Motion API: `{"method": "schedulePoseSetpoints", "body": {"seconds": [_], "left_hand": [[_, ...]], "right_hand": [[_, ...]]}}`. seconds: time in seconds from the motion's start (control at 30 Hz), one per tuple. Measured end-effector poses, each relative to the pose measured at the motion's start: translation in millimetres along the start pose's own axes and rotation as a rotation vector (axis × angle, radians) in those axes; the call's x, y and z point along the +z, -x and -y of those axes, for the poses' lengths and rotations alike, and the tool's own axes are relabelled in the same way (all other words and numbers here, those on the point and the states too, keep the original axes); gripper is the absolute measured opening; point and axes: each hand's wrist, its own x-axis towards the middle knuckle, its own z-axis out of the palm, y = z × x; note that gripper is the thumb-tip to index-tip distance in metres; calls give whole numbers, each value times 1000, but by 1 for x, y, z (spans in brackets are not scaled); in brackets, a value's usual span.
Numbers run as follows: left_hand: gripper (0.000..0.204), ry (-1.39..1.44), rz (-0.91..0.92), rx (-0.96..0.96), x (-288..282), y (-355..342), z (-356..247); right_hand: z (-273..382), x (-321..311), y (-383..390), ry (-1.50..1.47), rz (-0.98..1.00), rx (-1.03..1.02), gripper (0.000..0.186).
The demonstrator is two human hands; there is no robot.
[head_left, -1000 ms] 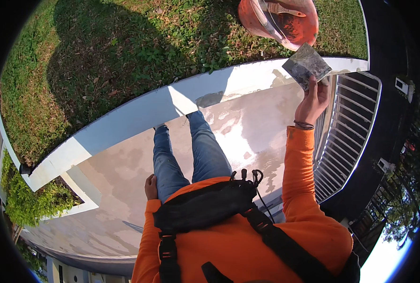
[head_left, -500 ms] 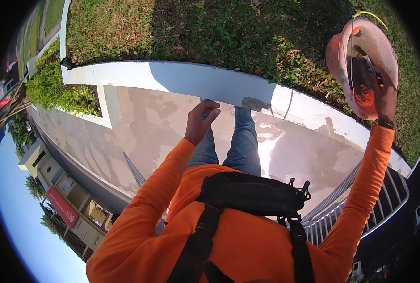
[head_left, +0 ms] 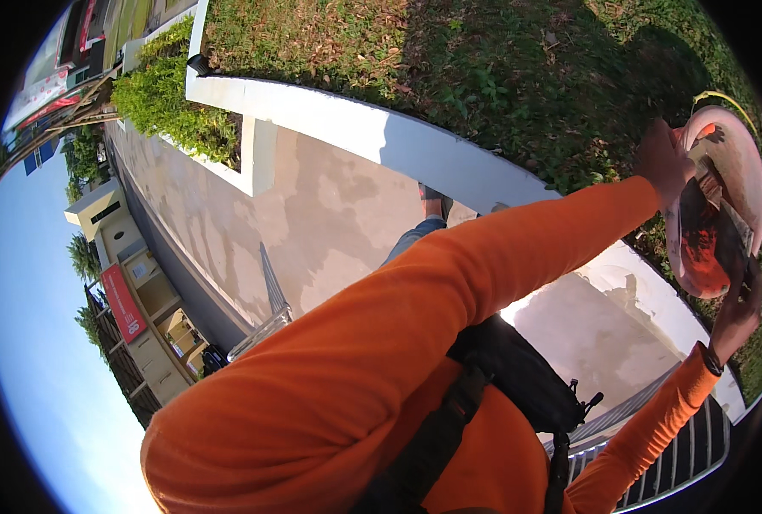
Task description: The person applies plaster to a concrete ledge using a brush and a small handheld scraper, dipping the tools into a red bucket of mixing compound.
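A pinkish, paint-stained bucket (head_left: 759, 201) is at the far right over the grass, its open mouth toward me. Inside it are a dark, red-smeared piece (head_left: 698, 231) and some flat greyish pieces whose kind I cannot make out. My left arm reaches across my body, and my left hand (head_left: 665, 163) is closed at the bucket's left rim, its fingertips partly hidden. From below, my right hand (head_left: 739, 304) grips the bucket's near rim, fingers reaching over its edge. A yellow-sleeved wire handle (head_left: 723, 96) arches above the bucket.
A low white wall (head_left: 312, 107) borders the grass (head_left: 501, 77). Stained concrete paving (head_left: 312, 188) lies below it. A planter with a green shrub (head_left: 171, 94) stands at left, metal railing (head_left: 676, 458) at lower right. A black pouch (head_left: 526, 368) hangs at my waist.
My left hand has moved from in front of my legs across to the bucket's rim. The view has turned, and the bucket sits lower and further right in it. My right hand stays on the bucket.
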Motion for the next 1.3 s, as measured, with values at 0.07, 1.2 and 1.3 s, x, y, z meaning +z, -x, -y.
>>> {"method": "schedulePoseSetpoints", "body": {"seconds": [0.07,1.2,1.3], "left_hand": [[19,8,60,9,-7,-2,5],[25,-229,-71,27,-617,-74,-151],[35,-298,-9,10,-625,-90,-154]], "right_hand": [[1,-6,10,-28,-34,29,27],[455,77,-34,-742,-201,-114,22],[503,84,-44,-810,-88,-111,21]]}}
